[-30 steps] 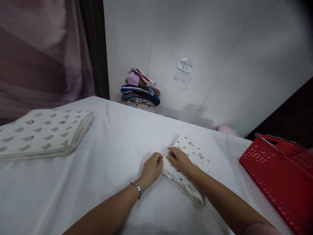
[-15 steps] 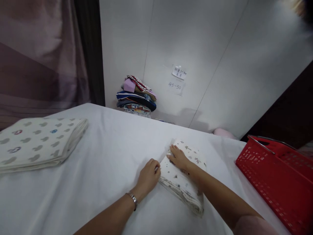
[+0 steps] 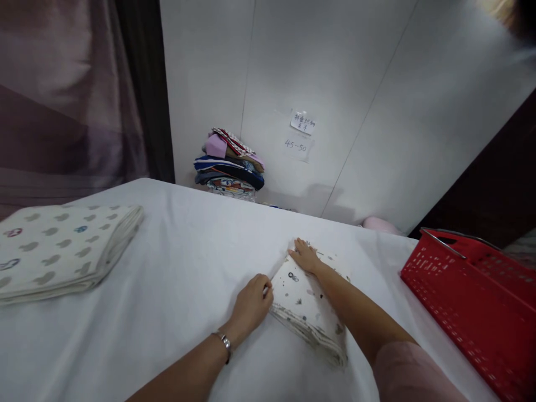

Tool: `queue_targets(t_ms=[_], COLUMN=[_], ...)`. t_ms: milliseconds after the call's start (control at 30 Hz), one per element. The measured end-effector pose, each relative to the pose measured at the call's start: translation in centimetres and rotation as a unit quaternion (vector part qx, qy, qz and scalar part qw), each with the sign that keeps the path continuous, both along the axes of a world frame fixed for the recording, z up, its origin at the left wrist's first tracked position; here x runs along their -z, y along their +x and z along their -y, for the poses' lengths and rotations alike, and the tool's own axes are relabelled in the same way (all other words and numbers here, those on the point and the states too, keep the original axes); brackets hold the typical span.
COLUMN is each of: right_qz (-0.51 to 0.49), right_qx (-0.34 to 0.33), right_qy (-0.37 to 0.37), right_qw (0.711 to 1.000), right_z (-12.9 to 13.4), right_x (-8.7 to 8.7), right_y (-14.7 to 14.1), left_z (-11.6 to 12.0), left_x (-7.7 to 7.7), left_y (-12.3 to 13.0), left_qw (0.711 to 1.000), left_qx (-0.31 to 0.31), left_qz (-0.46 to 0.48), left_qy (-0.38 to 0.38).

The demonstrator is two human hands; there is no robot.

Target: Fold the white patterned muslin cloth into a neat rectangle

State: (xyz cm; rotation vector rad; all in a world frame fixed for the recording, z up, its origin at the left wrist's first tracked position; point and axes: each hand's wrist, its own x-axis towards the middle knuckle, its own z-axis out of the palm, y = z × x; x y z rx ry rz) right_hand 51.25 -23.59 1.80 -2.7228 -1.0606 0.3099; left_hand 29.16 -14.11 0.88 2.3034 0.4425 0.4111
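A folded white cloth (image 3: pixel 307 304) with small dark prints lies on the white-covered table (image 3: pixel 201 245), its layered edge towards me. At its left corner my left hand (image 3: pixel 253 301), with a metal bracelet on the wrist, is closed in a pinch on the cloth's edge. My right hand (image 3: pixel 305 255) lies flat on top near the far end, fingers stretched out, and the forearm covers part of the right side. Far to the left rests a larger folded cloth (image 3: pixel 62 245) with grey mouse-head prints.
A red perforated basket (image 3: pixel 469 307) with a metal handle stands at the right. Behind the table, a stack of folded fabrics (image 3: pixel 229 167) sits against the white wall (image 3: pixel 209 67). Paper signs (image 3: pixel 302 123) hang on the wall, and a pink item (image 3: pixel 380 225) shows past the far edge.
My right hand has slid a little away from me across the cloth, towards its far edge. My left hand keeps its pinch at the corner. The view has shifted slightly.
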Motion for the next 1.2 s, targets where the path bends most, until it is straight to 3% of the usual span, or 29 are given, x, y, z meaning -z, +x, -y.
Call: queue_targets(t_ms=[100, 200, 267, 333, 400, 500, 567, 667, 767, 900, 1000, 1100, 1200], right_qz=[0.008, 0.03, 0.051, 0.052, -0.012, -0.15, -0.196, -0.204, -0.149, -0.039, -0.015, 0.033, 0.089], right_qx=[0.016, 0.052, 0.102, 0.169, 0.237, 0.299, 0.303, 0.29, 0.255, 0.219, 0.203, 0.151, 0.027], right_qy=[0.008, 0.009, 0.03, 0.099, 0.199, 0.326, 0.383, 0.425, 0.41, 0.25, 0.193, 0.176, 0.128], right_qw=[1.0, 0.998, 0.993, 0.979, 0.951, 0.884, 0.85, 0.833, 0.863, 0.942, 0.96, 0.972, 0.987], right_z=[2.0, 5.9, 9.3, 12.5, 15.0, 16.7, 16.6, 16.0, 15.9, 16.6, 16.7, 15.6, 13.7], right_x=[-0.9, -1.3, -1.1, -0.5, 0.2, 1.1, 1.4, 1.2, 0.4, -0.6, -1.3, -2.2, -2.2], right_y=[-0.6, -1.3, -1.8, -2.6, -3.7, -5.8, -6.9, -7.1, -5.6, -3.2, -2.7, -4.4, -8.1], left_z=[0.0, 0.0, 0.0, 0.0, 0.0, -0.1, -0.1, 0.0, 0.9, 3.2, 4.3, 4.4, 4.4], left_x=[0.0, 0.0, 0.0, 0.1, 0.1, 0.0, -0.1, -0.6, -1.1, -1.5, -1.7, -1.8, -1.7], left_y=[-0.1, -0.1, -0.1, -0.1, -0.1, -0.1, -0.1, 0.0, -0.1, -0.6, -0.9, -1.2, -1.3], left_qw=[1.0, 1.0, 1.0, 0.999, 0.999, 0.999, 1.0, 1.0, 0.999, 0.996, 0.996, 0.996, 0.997], left_qx=[0.002, 0.006, 0.008, 0.008, 0.011, 0.018, 0.017, 0.002, 0.001, 0.055, 0.067, 0.061, 0.055], left_qz=[0.007, 0.02, 0.029, 0.035, 0.037, 0.027, 0.015, -0.005, -0.047, -0.069, -0.063, -0.069, -0.063], left_qy=[-0.007, -0.001, 0.004, 0.003, -0.002, -0.007, -0.003, 0.006, -0.008, 0.001, 0.019, 0.008, 0.002])
